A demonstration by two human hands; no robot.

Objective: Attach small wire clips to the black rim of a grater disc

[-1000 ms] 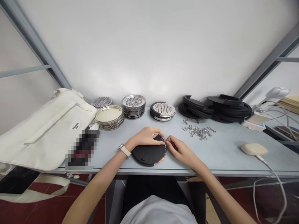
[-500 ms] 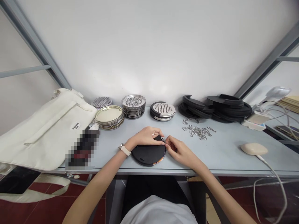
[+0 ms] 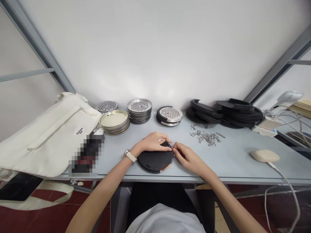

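A black round case (image 3: 155, 161) lies flat near the table's front edge, with a strip of metal and orange print showing at its lower right rim. My left hand (image 3: 155, 142) lies over its far part, thumb and forefinger closed around a small metal wire clip (image 3: 170, 146) at the right rim. From the right, my right hand (image 3: 187, 157) pinches at the same clip, its fingertips close to my left thumb. How the clip sits against the rim is too small to make out. Loose wire clips (image 3: 208, 137) lie scattered beyond my right hand.
Along the wall stand a stack of gold lids (image 3: 114, 120), round metal graters (image 3: 139, 110), a grater in a black holder (image 3: 170, 115) and piles of black round parts (image 3: 239, 113). A cream bag (image 3: 55, 136) leans at left; a corded beige device (image 3: 265, 155) lies at right.
Hands and case keep nearly the same place; the view shifts slightly. The right fingertips have moved a little, and more of the clip shows between the hands.
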